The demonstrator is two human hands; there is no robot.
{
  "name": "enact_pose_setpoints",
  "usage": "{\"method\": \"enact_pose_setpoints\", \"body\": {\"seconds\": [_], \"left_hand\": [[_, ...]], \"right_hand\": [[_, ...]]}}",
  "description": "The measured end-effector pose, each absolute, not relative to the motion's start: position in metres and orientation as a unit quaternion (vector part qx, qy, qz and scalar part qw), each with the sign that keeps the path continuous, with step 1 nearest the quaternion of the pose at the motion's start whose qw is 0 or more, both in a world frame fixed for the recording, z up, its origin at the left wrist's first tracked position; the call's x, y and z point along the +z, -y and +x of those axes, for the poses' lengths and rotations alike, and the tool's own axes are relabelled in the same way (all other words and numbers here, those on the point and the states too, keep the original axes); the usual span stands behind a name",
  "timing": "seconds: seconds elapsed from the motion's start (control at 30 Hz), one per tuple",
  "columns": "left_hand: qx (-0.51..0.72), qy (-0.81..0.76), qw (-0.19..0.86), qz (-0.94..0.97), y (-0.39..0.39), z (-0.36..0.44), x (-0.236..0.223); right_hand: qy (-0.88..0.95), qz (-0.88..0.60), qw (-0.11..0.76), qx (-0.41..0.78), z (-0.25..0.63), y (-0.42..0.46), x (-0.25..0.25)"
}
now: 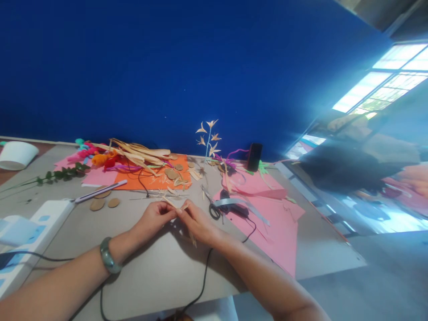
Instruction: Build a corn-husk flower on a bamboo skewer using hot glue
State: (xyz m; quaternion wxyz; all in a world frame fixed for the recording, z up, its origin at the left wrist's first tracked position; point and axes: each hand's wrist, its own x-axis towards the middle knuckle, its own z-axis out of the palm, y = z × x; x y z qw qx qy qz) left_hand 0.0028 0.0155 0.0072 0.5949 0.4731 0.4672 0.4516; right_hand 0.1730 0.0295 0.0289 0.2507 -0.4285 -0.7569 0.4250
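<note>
My left hand (159,215) and my right hand (198,220) meet over the grey table, with fingertips pinched close together. Between them is a narrow strip of pale dried husk (170,203); one end points up past the fingers and a piece hangs below my right hand. Just right of my right hand lie dark-handled scissors (214,211) and a black corded tool that looks like a glue gun (236,208). Behind the hands stands a stem with several star-shaped husk flowers (212,137). A green bangle is on my left wrist.
A pile of husks (143,155) lies on orange paper (133,182). Wood slices (97,204), a pen (100,191) and a power strip (50,223) are leftward, beyond them a white cup (17,156). Pink paper (277,236) and a phone (254,157) are rightward. Another person (347,156), blurred, is far right.
</note>
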Motion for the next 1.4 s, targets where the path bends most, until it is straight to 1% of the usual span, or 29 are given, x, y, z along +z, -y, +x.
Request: {"method": "enact_pose_setpoints", "body": {"seconds": [0.13, 0.4, 0.53, 0.67, 0.8, 0.97, 1.07, 1.13, 1.17, 1.3, 1.4], "left_hand": [[0.445, -0.465, 0.59, 0.488, -0.015, 0.004, 0.007], [0.455, -0.458, 0.565, 0.514, -0.014, 0.003, 0.011], [0.456, -0.447, 0.553, 0.536, -0.013, 0.001, 0.017], [0.46, -0.445, 0.547, 0.54, -0.014, -0.002, 0.02], [0.467, -0.446, 0.564, 0.514, -0.017, -0.006, 0.013], [0.477, -0.45, 0.589, 0.473, -0.02, -0.007, 0.005], [0.476, -0.457, 0.565, 0.494, -0.018, -0.005, 0.006], [0.482, -0.471, 0.502, 0.542, -0.016, -0.005, 0.009], [0.488, -0.475, 0.447, 0.58, -0.015, -0.006, 0.01], [0.471, -0.441, 0.141, 0.751, -0.009, -0.011, 0.015], [0.422, -0.389, -0.037, 0.818, -0.003, -0.015, 0.016]], "right_hand": [[0.726, -0.435, 0.258, 0.466, 0.173, -0.031, 0.026], [0.539, -0.408, 0.224, 0.702, 0.174, -0.034, 0.029], [0.472, -0.385, 0.215, 0.764, 0.174, -0.033, 0.038], [0.436, -0.388, 0.222, 0.781, 0.177, -0.034, 0.047], [0.415, -0.386, 0.26, 0.782, 0.19, -0.043, 0.058], [0.433, -0.408, 0.34, 0.728, 0.198, -0.054, 0.058], [0.465, -0.414, 0.353, 0.699, 0.191, -0.052, 0.051], [0.485, -0.405, 0.339, 0.697, 0.186, -0.048, 0.047], [0.491, -0.402, 0.33, 0.699, 0.184, -0.047, 0.045], [0.508, -0.412, 0.278, 0.703, 0.183, -0.042, 0.044], [0.535, -0.421, 0.258, 0.685, 0.184, -0.041, 0.045]]}}
